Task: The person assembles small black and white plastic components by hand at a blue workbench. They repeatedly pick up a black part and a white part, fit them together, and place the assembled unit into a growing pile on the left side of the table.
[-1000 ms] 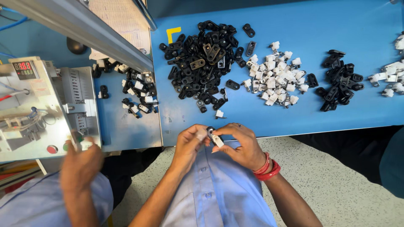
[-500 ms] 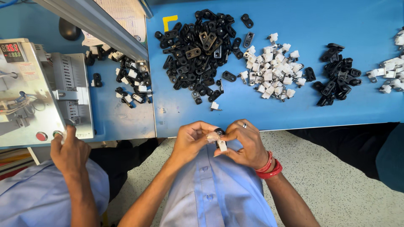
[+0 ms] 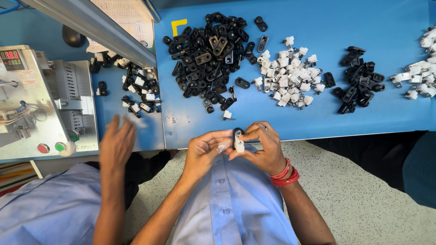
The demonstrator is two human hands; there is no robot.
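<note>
Left hand (image 3: 206,152), right hand (image 3: 261,147): fingers pinched together.

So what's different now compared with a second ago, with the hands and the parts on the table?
The co-worker's hand has lifted off that person's lap and swung up toward the blue table. The left hand and right hand have kept pinching the same small black-and-white part between them. The black pile and white pile lie unchanged.

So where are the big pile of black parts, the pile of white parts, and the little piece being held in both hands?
black pile (image 3: 206,54): head view, on a black part near the heap's middle.
white pile (image 3: 287,77): head view, on a white piece at the heap's centre.
held piece (image 3: 238,144): head view, on its white lower end between both hands.
</note>
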